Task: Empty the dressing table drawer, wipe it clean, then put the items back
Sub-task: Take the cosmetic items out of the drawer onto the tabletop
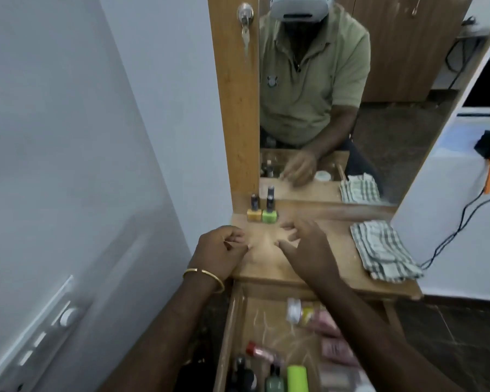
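The wooden dressing table top carries two nail polish bottles at its back left, a yellow one and a green one. My right hand hovers over the table top with fingers spread and nothing in it. My left hand, with a gold bangle on the wrist, sits at the table's left edge with fingers loosely curled; nothing shows in it. Below, the drawer stands pulled out and holds several bottles and tubes, among them a white-capped bottle and a lime green tube. A folded checked cloth lies on the right of the table top.
A mirror rises behind the table and reflects a person. A white wall with a switch panel is close on the left. A black cable hangs at the right wall.
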The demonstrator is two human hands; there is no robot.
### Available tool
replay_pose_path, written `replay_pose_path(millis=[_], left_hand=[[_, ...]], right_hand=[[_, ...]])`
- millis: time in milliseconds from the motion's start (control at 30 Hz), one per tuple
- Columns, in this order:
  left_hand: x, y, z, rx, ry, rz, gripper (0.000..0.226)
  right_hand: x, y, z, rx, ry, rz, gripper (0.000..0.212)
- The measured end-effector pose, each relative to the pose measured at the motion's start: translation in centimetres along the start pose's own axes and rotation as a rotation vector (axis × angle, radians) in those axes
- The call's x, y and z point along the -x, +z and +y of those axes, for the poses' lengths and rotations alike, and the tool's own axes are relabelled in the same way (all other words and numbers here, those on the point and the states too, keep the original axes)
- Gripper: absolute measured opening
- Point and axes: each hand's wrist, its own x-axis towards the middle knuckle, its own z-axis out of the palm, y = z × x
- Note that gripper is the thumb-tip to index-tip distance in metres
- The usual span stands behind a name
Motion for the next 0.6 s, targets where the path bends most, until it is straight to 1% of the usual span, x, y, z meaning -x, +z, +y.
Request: replay_pose_path(millis=[67,100,167,267,333,400,500,600], left_hand=[[4.0,-0.6,-0.5,-0.007,0.041,-0.081,0.012],[5.8,-0.7,-0.9,-0.035,0.066,-0.118,0.011],[9.3,-0.9,-1.7,-0.083,0.070,-0.197,0.017],[12.7,-0.9,-2.5,-0.177,0.040,-0.300,0.017],[14.0,-0.9,-2.8,-0.258,0.023,-0.388,0.015],[14.6,-0.9,-2.8,-0.342,0.019,-0.457,0.016],[14.7,-0.6,-2.7,-0.460,0.044,-0.474,0.022],[14.7,-0.5,-2.5,-0.503,0.048,-0.479,0.021]], right_hand=[[3.1,-0.9,-0.9,-0.069,-0.030,-0.029,0.030],[4.6,-1.1,-1.2,-0.091,-0.030,-0.055,0.026],[8.0,-1.4,-1.6,-0.107,-0.002,-0.147,0.021],[12.7,-1.3,-1.6,-0.106,0.056,-0.343,0.029],[15.4,-1.1,-1.7,-0.053,0.102,-0.489,0.027],[17.3,-0.8,-1.7,0.038,0.103,-0.585,0.024],[18.4,-0.3,-1.8,0.214,0.027,-0.631,0.033],[18.3,0.2,-2.2,0.306,-0.038,-0.672,0.039]])
